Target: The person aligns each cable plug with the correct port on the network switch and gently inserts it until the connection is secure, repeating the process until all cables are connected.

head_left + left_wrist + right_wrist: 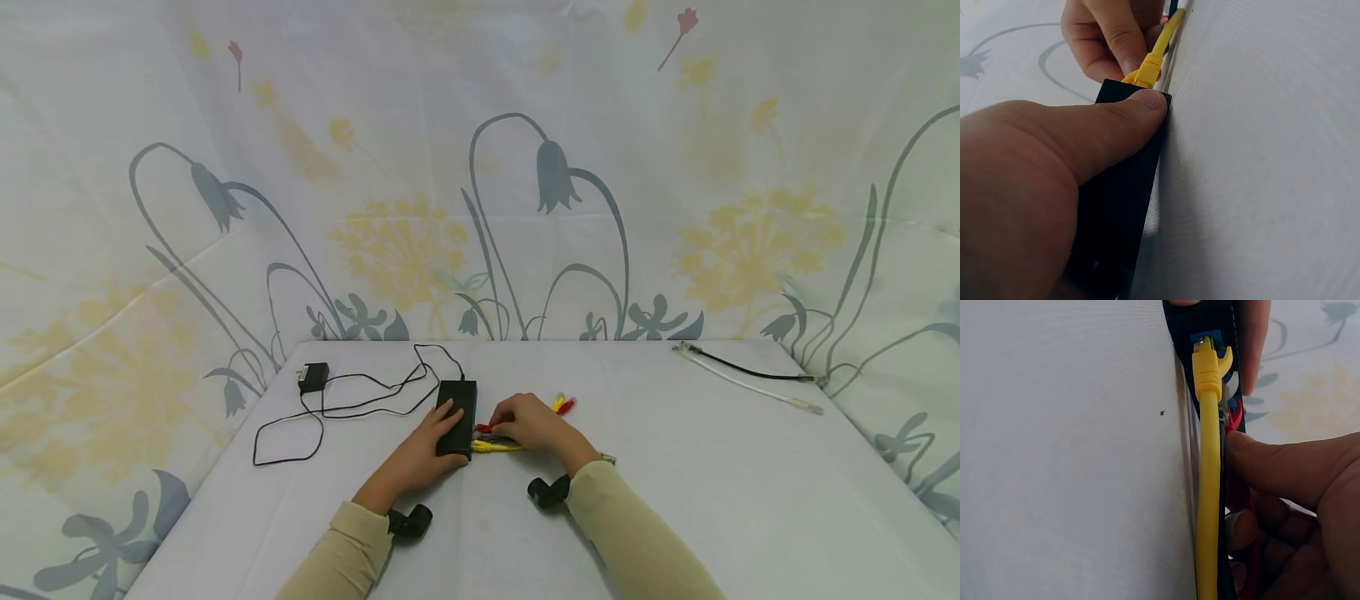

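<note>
L hand [424, 457] grips blk box [459, 393] on table [765, 492], thumb at near end, fingers spread over top. R hand [531, 423] pinches red cable [485, 428] btwn thumb & fingers, right at box's port side; can't tell if plug's seated. Yellow cable [498, 447] same side, nearer person. Adapter [313, 377] w/ cord L of box. White cable [750, 383] + blk cable [738, 367] far R, well apart from box.

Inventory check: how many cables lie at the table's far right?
2: a thin black cable farther back, a thin white cable nearer the person; none looks hidden.
</note>
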